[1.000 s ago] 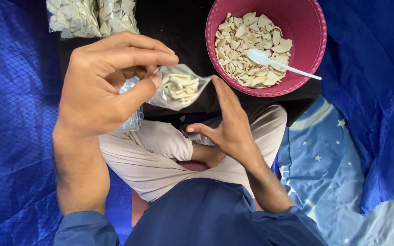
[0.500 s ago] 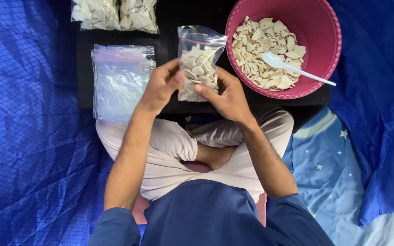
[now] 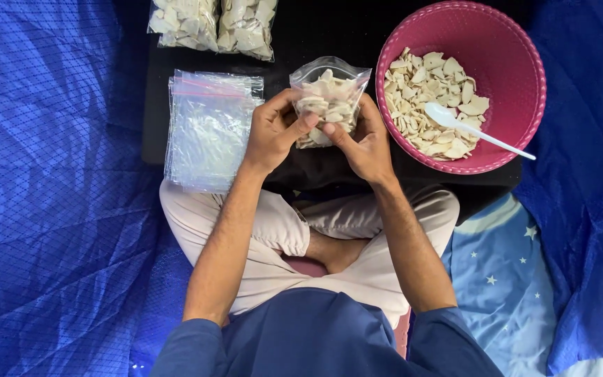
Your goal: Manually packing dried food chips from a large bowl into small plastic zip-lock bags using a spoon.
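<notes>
we now hold filled bag (image 3: 326, 101) upright between both grips, lowered from face level; left hand (image 3: 273, 132) and right hand (image 3: 366, 139) pinch its sides. pink bowl (image 3: 465, 84) right of grips, empty bags (image 3: 211, 129) left.

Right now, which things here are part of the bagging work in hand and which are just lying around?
In use:
- small clear bag of pale chips, held between left hand and right hand
- pink bowl of loose chips
- white spoon resting in the bowl
- stack of empty clear bags
- two filled bags

Just lying about:
- blue cloth
- star-patterned fabric
</notes>
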